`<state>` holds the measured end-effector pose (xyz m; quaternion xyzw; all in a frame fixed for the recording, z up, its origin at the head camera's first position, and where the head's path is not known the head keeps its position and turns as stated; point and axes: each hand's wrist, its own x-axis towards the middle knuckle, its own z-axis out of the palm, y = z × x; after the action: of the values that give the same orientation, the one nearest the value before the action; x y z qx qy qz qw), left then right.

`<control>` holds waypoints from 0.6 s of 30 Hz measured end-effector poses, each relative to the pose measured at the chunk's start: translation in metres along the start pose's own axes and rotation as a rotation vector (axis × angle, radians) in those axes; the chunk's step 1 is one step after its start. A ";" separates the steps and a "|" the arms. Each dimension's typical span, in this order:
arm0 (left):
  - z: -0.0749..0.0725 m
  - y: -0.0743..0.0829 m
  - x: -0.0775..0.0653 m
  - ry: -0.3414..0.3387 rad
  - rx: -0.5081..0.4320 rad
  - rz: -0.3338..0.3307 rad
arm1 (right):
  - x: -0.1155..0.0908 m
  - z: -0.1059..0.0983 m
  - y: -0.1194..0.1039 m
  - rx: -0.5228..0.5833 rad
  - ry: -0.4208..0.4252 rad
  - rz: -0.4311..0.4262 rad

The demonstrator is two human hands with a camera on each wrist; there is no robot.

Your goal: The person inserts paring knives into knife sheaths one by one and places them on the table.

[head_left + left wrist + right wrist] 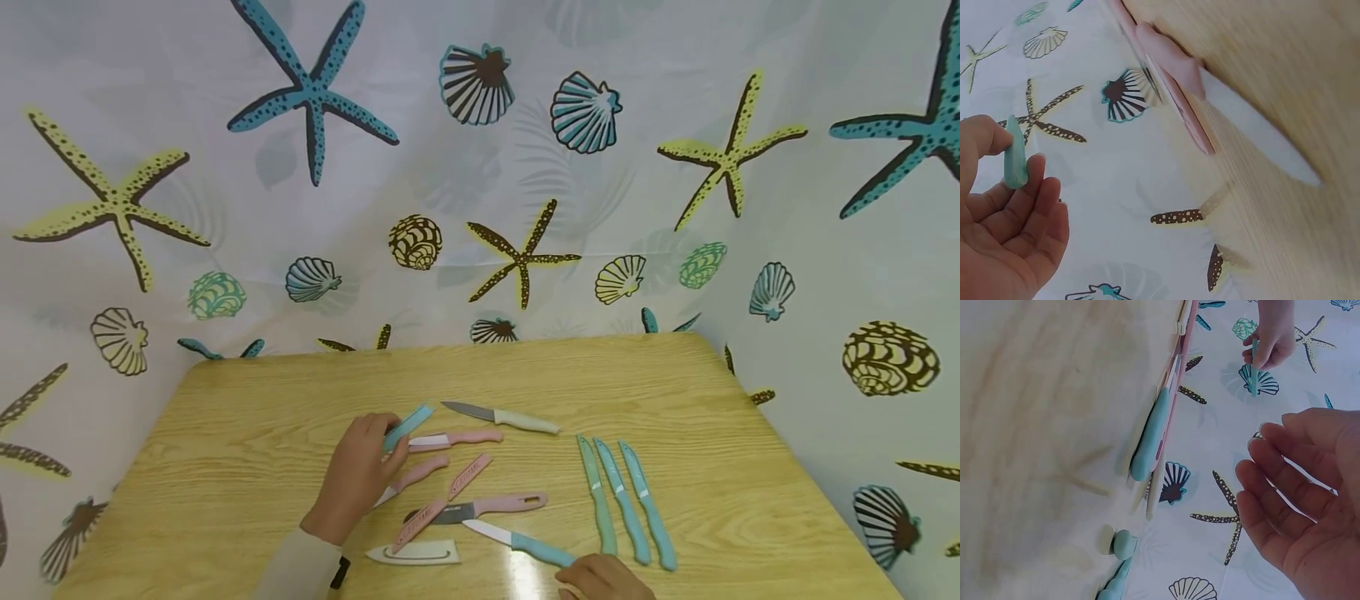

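My left hand [358, 471] pinches a light blue blade cover [407, 426] between thumb and fingers, raised above the table; the left wrist view shows the same blade cover [1015, 153] end-on. Relaxed fingers mark my right hand [1300, 487], which holds nothing. It hovers by the handle end of a blue knife [536, 547] with a bare white blade, lying on the table. Below the left hand are a pink knife with a white blade [420, 473] and another pink knife [474, 437]. A pink-handled knife with a dark blade [510, 503] lies between the hands.
Two pink blade covers [470, 476] and a white blade cover [416, 552] lie at the middle front. Farther back is a cream-handled knife [525, 421]. One green knife [597, 492] and two blue knives [648, 504] lie side by side at right on the wooden table [247, 417].
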<state>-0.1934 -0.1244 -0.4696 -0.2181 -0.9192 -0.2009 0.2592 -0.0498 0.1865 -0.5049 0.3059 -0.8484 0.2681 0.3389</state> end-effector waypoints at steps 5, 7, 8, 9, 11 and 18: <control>-0.010 0.009 -0.017 0.011 -0.039 -0.043 | 0.006 0.003 0.003 -0.012 0.027 -0.011; -0.014 0.012 -0.024 0.018 -0.039 -0.026 | 0.008 0.003 0.004 -0.026 -0.005 -0.004; -0.015 0.013 -0.027 0.022 -0.038 -0.012 | 0.009 0.003 0.005 -0.033 -0.027 -0.003; -0.017 0.013 -0.030 0.025 -0.036 0.000 | 0.010 0.003 0.005 -0.045 -0.053 -0.005; -0.022 0.013 -0.036 0.031 -0.036 0.029 | 0.014 0.002 0.006 -0.065 -0.113 -0.001; -0.041 0.015 -0.050 0.032 -0.026 0.099 | 0.028 -0.003 0.011 -0.030 -0.251 0.054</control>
<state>-0.1310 -0.1465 -0.4617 -0.2633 -0.9004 -0.2030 0.2806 -0.0728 0.1864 -0.4856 0.3089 -0.8960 0.2241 0.2271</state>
